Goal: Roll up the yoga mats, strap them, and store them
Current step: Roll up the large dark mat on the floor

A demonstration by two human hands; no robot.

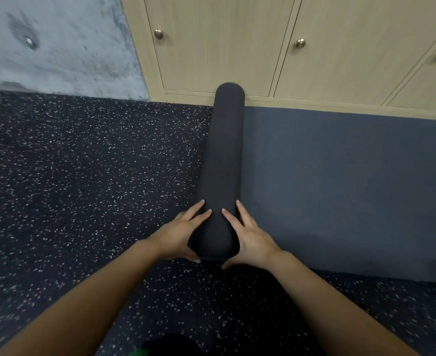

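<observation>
A dark grey yoga mat lies partly rolled on the speckled floor. Its rolled part [223,155] runs away from me up to the cabinet base. The flat, unrolled part [340,188] spreads out to the right of the roll. My left hand [181,235] rests on the left side of the roll's near end, fingers straight, thumb at the end face. My right hand [250,237] mirrors it on the right side, fingers straight along the roll. No strap is in view.
Light wooden cabinets [216,47] with round metal knobs stand along the far side, doors closed. A bare concrete wall [57,47] is at the far left. Dark speckled rubber floor [83,176] stretches left of the roll and under my arms.
</observation>
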